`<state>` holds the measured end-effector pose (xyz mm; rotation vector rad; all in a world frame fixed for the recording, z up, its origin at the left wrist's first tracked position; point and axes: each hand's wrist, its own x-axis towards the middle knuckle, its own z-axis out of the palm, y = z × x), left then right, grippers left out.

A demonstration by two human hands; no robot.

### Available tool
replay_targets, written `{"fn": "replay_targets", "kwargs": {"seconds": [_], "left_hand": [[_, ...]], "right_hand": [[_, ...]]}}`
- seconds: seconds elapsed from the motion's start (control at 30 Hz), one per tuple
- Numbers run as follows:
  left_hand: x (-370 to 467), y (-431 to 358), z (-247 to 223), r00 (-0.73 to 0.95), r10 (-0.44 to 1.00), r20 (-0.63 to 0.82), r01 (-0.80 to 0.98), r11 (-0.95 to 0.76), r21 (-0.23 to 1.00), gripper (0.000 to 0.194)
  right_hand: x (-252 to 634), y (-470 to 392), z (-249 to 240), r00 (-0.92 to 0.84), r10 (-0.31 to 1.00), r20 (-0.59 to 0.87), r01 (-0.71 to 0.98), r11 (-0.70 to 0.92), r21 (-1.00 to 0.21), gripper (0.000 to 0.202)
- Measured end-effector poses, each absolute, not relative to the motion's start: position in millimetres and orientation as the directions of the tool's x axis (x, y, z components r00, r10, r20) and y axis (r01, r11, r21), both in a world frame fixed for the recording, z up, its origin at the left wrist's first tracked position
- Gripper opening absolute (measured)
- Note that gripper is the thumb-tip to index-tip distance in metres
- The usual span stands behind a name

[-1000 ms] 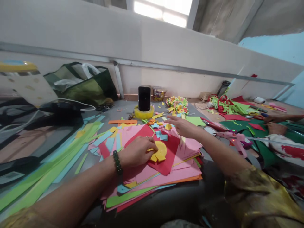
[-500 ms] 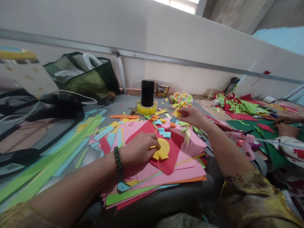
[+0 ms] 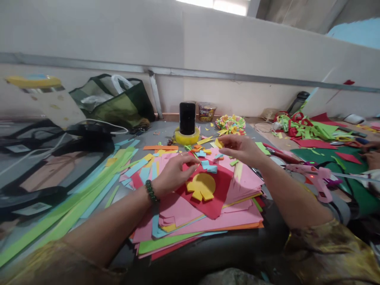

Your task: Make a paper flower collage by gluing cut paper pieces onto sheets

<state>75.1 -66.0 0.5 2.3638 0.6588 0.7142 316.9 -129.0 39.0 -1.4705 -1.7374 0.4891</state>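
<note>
A yellow paper circle (image 3: 204,185) with short folded yellow tabs (image 3: 198,194) along its lower edge lies on a red paper square (image 3: 221,198). Above and left of it is my left hand (image 3: 177,174), wearing a green bead bracelet; thumb and fingers are apart, and I see nothing held. Light-blue folded paper pieces (image 3: 211,169) lie just past its fingertips. At the far edge of the paper stack, my right hand (image 3: 242,149) pinches a small yellow paper piece (image 3: 219,143); its finger pads are partly hidden.
Pink sheets (image 3: 184,211) form a stack beneath the red square. Green strips (image 3: 68,209) spread to the left. A phone (image 3: 187,118) stands in a yellow tape roll (image 3: 187,137). On the right are a pink glue gun (image 3: 322,180) and a co-worker's hand (image 3: 372,152).
My left hand has lifted off the yellow circle's tabs and moved up and away, uncovering them. My right hand stays near the scraps, with the yellow piece now clearer at its fingertips.
</note>
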Motion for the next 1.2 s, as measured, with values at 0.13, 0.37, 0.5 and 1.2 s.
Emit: {"fn": "replay_targets", "kwargs": {"seconds": [0.13,0.37,0.5,1.2], "left_hand": [[75,-71,0,0.859,0.449,0.245,0.249,-0.785,0.567,0.031],[77,-77,0,0.927,0.364,0.089,0.283,-0.836,0.471,0.034],[77,-78,1,0.935,0.345,0.079,0.283,-0.864,0.416,0.036],[75,-79,-2,0.933,0.354,0.058,0.304,-0.865,0.399,0.038]], "right_hand": [[299,-150,47,-0.286,0.954,0.093,0.745,0.282,-0.605,0.038],[282,-161,48,-0.397,0.89,-0.224,0.89,0.313,-0.332,0.025],[277,-162,46,-0.385,0.884,-0.266,0.908,0.311,-0.279,0.023],[268,-169,43,-0.38,0.871,-0.312,0.924,0.34,-0.176,0.02]]}}
